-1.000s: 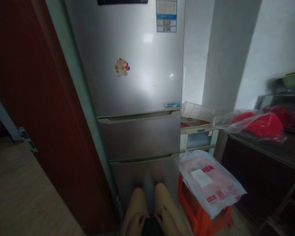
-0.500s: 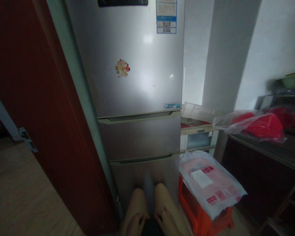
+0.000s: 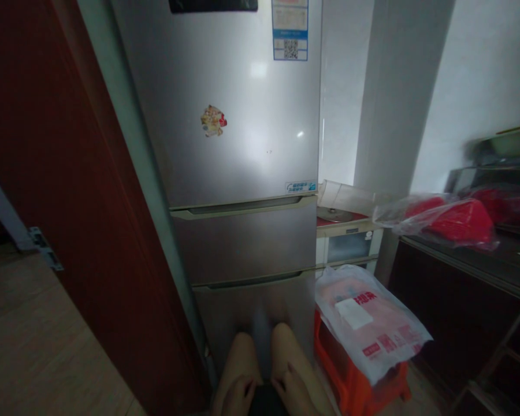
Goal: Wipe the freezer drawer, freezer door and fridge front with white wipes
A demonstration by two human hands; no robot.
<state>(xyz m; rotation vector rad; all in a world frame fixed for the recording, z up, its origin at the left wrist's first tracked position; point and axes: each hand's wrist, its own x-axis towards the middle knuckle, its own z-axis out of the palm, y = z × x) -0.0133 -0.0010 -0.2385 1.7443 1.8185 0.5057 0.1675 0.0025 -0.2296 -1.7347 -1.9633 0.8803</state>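
Note:
Low in the view, my left hand [image 3: 240, 395] rests on my left thigh with its fingers curled in and pressed together. On the other thigh lies my right hand [image 3: 293, 390], its fingers likewise bent inward, one raised a little. Dark cloth [image 3: 266, 400], like shorts, fills the gap between them, and both sets of fingertips are at its edges. Whether they pinch the cloth is too dim and small to tell. Right in front of my knees stands a silver fridge [image 3: 242, 242] with three doors, all closed; neither hand touches it.
A reddish-brown door [image 3: 95, 190] stands at the left. At right, an orange stool [image 3: 355, 387] carries a white plastic bag [image 3: 385, 323] with red print. Beyond are a low cabinet [image 3: 349, 245] and a dark counter [image 3: 459, 260] bearing red things in clear plastic [image 3: 459, 219].
The view has shifted very slightly, so the fridge and bag sit a little further left. Both hands stay where they were on the thighs.

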